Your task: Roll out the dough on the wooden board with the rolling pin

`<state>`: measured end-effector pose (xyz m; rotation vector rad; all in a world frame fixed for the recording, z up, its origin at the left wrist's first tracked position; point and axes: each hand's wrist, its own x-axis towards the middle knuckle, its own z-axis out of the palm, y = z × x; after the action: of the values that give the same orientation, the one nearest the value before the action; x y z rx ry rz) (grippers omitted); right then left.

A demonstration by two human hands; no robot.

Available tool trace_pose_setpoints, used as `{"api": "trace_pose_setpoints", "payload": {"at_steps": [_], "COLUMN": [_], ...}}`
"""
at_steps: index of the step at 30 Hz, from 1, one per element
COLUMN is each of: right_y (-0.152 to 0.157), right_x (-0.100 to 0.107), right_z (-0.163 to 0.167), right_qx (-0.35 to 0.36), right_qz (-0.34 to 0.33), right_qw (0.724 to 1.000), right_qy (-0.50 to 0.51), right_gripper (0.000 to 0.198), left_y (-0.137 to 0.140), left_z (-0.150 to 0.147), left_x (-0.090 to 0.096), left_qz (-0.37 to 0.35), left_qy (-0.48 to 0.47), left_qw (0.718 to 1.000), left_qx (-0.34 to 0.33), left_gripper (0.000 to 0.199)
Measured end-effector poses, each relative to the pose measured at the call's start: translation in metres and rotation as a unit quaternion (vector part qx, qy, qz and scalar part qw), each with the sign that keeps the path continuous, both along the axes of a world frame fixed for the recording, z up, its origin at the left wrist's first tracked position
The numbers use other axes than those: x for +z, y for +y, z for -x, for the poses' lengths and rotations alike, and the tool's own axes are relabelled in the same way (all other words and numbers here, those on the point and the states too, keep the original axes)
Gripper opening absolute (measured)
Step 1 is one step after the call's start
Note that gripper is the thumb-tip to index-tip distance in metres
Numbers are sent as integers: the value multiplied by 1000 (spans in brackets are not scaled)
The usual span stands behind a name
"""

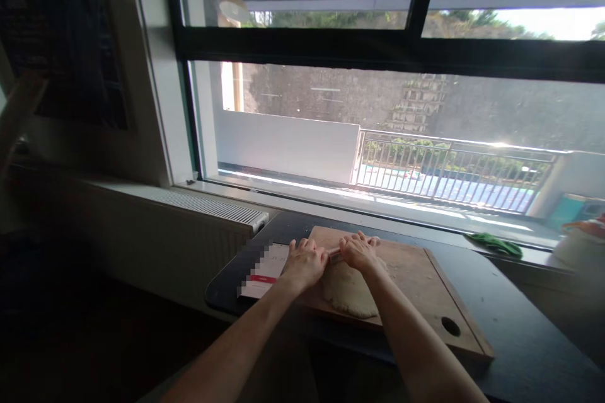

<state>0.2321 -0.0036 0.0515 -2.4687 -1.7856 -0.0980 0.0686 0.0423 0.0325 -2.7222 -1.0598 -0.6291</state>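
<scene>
The step in hand looks like rolling out: a flattened, pale cream-coloured sheet of soft dough [350, 293] lies toward the left side of a rectangular brown wooden cutting board [411, 274], and a slim, pinkish-brown cylindrical rolling pin [334, 253] sits across its far part. The left hand [307, 261] is closed over the pin's left end, fingers curled; the right hand [360, 250] grips it farther along, with a short stub of the pin showing beyond the knuckles. Both arms reach forward, and the right forearm hides part of the dough (so its full outline cannot be told). The near edge, which does show, is rounded and a little uneven.

The board lies on a dark, smooth-topped table [494, 286] by the window, its oval hole at the near right corner. A white printed sheet with a red strip [265, 274] lies just left of the board, and a crumpled green cloth [496, 244] rests on the sill.

With the pin out at the far side, the next move would seem to call for level pressure from both hands and a steady draw back over the thicker-looking near part.
</scene>
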Motion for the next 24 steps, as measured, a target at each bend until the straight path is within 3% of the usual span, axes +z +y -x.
{"api": "trace_pose_setpoints", "payload": {"at_steps": [10, 14, 18, 21, 24], "right_y": [-43, -23, -14, -37, -72], "right_x": [-20, -5, 8, -1, -19], "right_z": [-6, -2, 4, 3, -3], "right_qx": [-35, -3, 11, 15, 8], "right_qz": [-73, -23, -22, -57, -129], "right_qw": [997, 1000, 1000, 998, 991], "right_qy": [12, -10, -16, -22, -19], "right_gripper": [51, 46, 39, 43, 40], "left_y": [-41, -12, 29, 43, 35], "left_z": [1, -4, -11, -15, -18], "left_x": [-18, -15, -9, -10, -15], "left_qz": [-37, -4, 29, 39, 41], "left_qy": [-54, -29, -18, -19, -25], "left_qw": [998, 999, 999, 999, 998], "left_qx": [-27, -15, 8, 3, -36], "left_gripper": [30, 35, 48, 49, 46]}}
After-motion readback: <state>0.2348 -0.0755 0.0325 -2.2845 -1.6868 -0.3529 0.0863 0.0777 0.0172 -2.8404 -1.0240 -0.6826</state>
